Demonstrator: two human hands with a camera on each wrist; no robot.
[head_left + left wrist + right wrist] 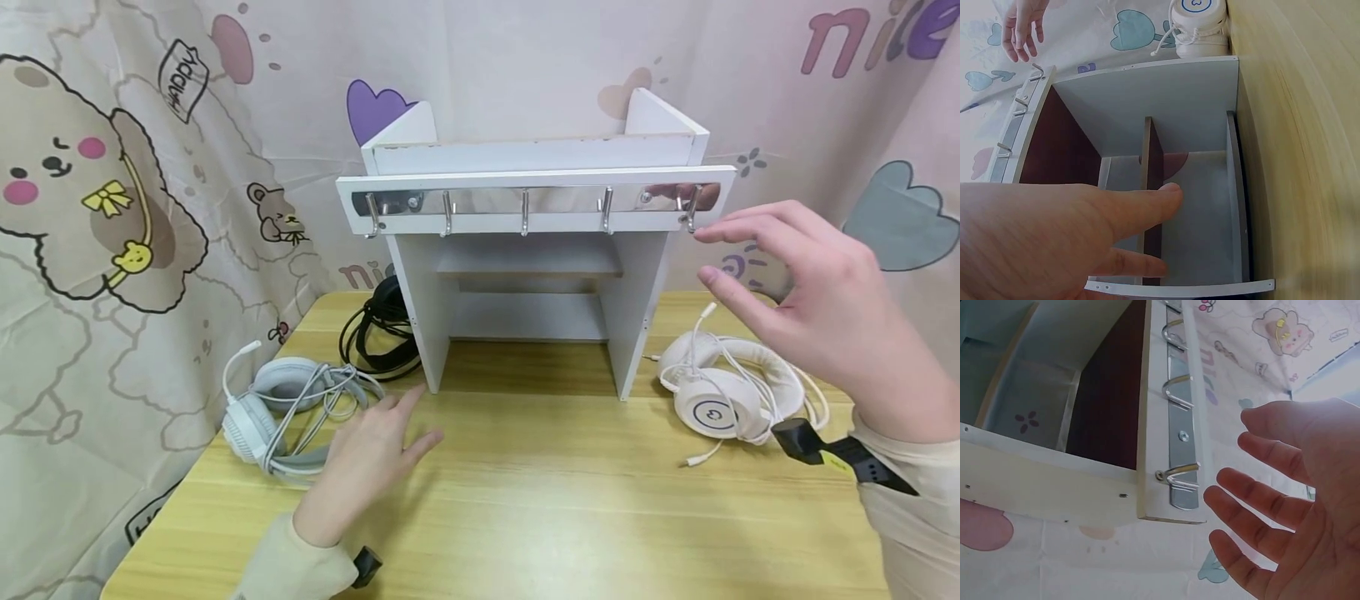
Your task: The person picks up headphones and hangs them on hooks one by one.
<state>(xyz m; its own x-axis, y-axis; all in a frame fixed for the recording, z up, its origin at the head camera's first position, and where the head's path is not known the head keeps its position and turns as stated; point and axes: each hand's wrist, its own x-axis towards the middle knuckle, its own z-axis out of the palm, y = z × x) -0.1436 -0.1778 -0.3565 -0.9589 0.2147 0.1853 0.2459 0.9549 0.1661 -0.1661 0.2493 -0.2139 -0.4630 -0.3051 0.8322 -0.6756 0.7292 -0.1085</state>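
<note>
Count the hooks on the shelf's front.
5 hooks along the metal strip: far left, left of center, center, right of center, far right near the right hand.

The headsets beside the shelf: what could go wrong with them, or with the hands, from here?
The left headset has a loosely looped cable near the left hand; it may snag.
The right headset is also draped with cable and could tangle if lifted.
The right hand is near the end hook and might bump it.

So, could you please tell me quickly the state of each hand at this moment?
Left hand: open, holding nothing, beside the light grey headset.
Right hand: open, holding nothing, near the rightmost metal hook in the head view.
</note>
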